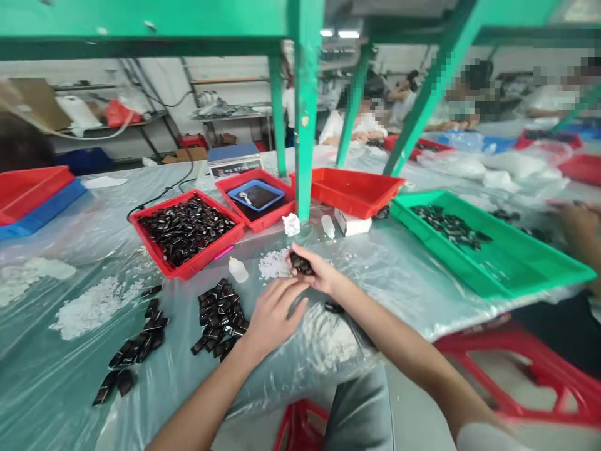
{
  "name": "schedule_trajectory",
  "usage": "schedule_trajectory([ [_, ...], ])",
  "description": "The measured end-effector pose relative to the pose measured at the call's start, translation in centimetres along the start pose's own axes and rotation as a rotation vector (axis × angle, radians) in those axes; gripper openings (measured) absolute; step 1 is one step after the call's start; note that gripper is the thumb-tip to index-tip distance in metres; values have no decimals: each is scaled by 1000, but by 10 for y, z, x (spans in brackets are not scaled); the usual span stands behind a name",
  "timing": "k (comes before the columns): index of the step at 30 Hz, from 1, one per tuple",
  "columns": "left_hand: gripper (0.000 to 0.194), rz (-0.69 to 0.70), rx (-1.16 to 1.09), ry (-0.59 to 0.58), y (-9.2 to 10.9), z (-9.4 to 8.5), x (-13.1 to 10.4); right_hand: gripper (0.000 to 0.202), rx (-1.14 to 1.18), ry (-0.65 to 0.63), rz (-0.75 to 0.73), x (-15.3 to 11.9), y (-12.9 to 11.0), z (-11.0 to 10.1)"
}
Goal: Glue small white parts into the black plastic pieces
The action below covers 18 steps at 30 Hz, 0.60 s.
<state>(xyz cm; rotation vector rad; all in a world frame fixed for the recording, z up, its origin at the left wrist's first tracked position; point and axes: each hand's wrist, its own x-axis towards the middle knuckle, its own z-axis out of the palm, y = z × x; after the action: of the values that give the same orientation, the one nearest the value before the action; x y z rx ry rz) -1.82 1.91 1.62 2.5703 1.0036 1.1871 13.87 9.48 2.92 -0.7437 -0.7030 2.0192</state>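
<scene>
My right hand [322, 270] is closed around several small glossy black pieces [301, 264], held just above the table. My left hand [276, 316] lies close to it, fingers stretched out and apart, with the fingertips by the right palm; nothing shows in its grip. To its left is a pile of black pieces [220, 316] on the plastic sheet. Farther left, more black pieces [141, 341] form a loose line. A heap of tiny white bits [273, 264] sits just beyond my hands, next to a small white bottle [238, 270].
A red tray [171, 273] full of black pieces stands at the left, beside a red tray [263, 222] holding a blue one. A green tray [507, 282] is at the right, near another person's arm [582, 235]. A green post [305, 125] rises ahead.
</scene>
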Motion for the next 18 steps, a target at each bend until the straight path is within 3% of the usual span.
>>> schedule_trajectory([
  [2,47,92,20,-267,14,10,-3,28,39,19,-61,1,-9,-7],
  [4,55,170,28,-458,23,19,-7,27,43,48,-109,2,-16,-14],
  [7,46,210,23,-553,27,26,-10,25,31,56,-148,4,-20,-21],
  [11,26,175,9,-531,20,24,-10,25,-41,46,-180,3,-16,-19],
  [14,22,147,-8,-451,12,20,-8,26,-154,87,-235,2,-12,-16],
  [16,20,74,-17,-317,5,16,-5,25,-224,116,-262,2,-11,-15],
  [18,17,-45,-31,-109,-5,10,0,24,-324,154,-281,2,-9,-14],
])
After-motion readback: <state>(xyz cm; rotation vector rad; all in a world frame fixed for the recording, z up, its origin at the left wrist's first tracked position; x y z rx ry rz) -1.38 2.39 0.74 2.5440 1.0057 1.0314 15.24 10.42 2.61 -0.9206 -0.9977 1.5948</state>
